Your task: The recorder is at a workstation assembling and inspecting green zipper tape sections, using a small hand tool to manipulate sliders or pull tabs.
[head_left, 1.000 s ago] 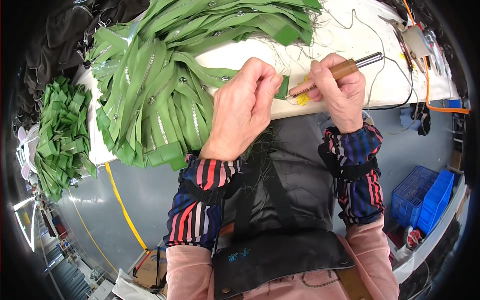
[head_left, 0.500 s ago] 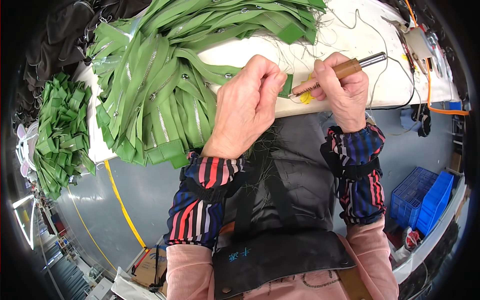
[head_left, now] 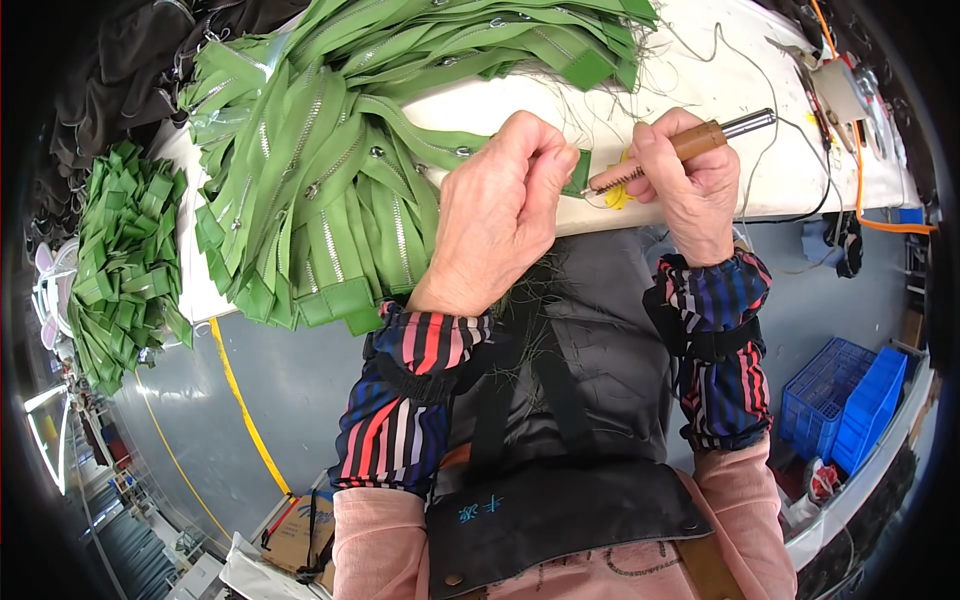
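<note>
Both hands have drifted slightly rightward in view since a second ago, as has the green pile. The left hand (head_left: 495, 215) has fingers pinched on a green zipper strip (head_left: 430, 145), its dark end tab (head_left: 578, 172) jutting out beyond them. The right hand's (head_left: 692, 185) fingers are clamped around a brown-handled tool (head_left: 698, 141), its narrow tip beside the tab; contact I cannot tell. A yellow patch (head_left: 617, 195) shows behind the tool on the white desk (head_left: 475, 110). Farther left spreads the pile of green zippers (head_left: 310, 170).
</note>
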Demonstrator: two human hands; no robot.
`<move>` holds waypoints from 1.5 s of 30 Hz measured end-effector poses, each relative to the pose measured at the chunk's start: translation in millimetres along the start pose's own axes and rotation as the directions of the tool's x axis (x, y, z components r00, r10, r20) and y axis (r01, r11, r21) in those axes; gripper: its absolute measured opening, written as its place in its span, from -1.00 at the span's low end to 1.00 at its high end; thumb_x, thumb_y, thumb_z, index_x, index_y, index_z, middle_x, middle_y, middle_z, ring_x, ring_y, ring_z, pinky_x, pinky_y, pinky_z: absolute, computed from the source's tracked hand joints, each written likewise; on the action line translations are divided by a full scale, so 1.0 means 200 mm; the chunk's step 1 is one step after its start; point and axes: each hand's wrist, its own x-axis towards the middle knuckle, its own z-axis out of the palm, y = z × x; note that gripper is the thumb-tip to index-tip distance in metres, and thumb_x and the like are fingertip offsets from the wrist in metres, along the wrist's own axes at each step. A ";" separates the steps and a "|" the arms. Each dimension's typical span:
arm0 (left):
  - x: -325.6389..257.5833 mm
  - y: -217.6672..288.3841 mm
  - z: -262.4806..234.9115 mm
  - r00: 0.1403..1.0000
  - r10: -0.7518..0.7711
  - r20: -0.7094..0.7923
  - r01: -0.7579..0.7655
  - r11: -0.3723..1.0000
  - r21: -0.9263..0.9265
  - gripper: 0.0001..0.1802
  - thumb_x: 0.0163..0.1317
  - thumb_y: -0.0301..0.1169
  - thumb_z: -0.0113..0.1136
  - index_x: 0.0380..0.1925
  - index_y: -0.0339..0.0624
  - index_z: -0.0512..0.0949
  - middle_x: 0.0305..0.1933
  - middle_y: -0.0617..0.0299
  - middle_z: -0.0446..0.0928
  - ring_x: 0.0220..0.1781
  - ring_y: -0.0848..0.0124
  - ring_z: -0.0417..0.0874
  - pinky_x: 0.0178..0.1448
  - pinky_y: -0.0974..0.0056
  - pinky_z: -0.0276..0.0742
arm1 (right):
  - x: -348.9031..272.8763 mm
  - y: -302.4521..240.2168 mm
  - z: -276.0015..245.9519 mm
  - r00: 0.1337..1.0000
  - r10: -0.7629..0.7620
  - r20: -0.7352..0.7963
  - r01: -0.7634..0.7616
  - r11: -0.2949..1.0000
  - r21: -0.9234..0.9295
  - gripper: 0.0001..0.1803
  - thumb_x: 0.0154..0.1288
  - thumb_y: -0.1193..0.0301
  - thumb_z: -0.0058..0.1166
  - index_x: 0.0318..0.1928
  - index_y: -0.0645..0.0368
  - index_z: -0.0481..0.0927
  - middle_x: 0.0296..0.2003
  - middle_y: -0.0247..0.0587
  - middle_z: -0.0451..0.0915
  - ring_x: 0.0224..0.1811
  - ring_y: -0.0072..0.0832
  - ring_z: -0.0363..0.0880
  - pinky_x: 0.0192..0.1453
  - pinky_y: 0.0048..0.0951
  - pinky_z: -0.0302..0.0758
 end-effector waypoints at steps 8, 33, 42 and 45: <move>0.00 0.01 -0.01 1.000 -0.013 0.009 0.013 1.000 -0.010 -0.89 0.26 -0.49 -0.06 -0.39 -0.33 0.37 -0.40 0.20 0.52 -0.36 0.56 0.52 -0.23 0.45 0.44 | 0.00 -0.01 0.01 1.000 0.010 -0.001 -0.010 0.999 0.032 -0.80 0.17 0.47 0.08 -0.56 0.27 0.47 -0.62 -0.40 0.43 -0.65 -0.70 0.46 -0.62 -0.74 0.29; 0.14 0.08 0.11 0.995 0.082 -0.056 -0.048 0.894 0.446 -0.86 0.06 -0.42 0.14 -0.54 -0.28 0.47 -0.54 0.13 0.45 -0.52 0.29 0.52 -0.39 0.25 0.40 | 0.07 0.01 -0.04 0.923 0.048 -0.382 0.101 0.927 0.361 -0.77 0.23 0.35 -0.01 -0.50 0.24 0.46 -0.62 -0.29 0.48 -0.71 -0.65 0.40 -0.59 -0.66 0.36; 0.13 0.02 0.04 0.990 -0.136 0.025 0.136 0.991 0.005 -0.90 0.16 -0.51 0.08 -0.47 -0.33 0.46 -0.62 0.39 0.40 -0.58 0.70 0.31 -0.50 0.52 0.26 | 0.05 0.01 -0.01 0.969 0.045 -0.245 -0.024 0.996 0.091 -0.83 0.18 0.40 0.09 -0.50 0.19 0.46 -0.65 -0.44 0.45 -0.66 -0.77 0.42 -0.61 -0.76 0.29; 0.13 0.02 0.04 0.994 -0.110 0.010 0.110 0.993 0.048 -0.90 0.16 -0.51 0.08 -0.47 -0.33 0.45 -0.62 0.38 0.39 -0.57 0.70 0.32 -0.50 0.52 0.26 | 0.04 0.00 0.01 0.971 0.041 -0.237 -0.028 0.998 0.058 -0.83 0.17 0.41 0.10 -0.51 0.20 0.47 -0.65 -0.45 0.45 -0.66 -0.78 0.41 -0.61 -0.76 0.29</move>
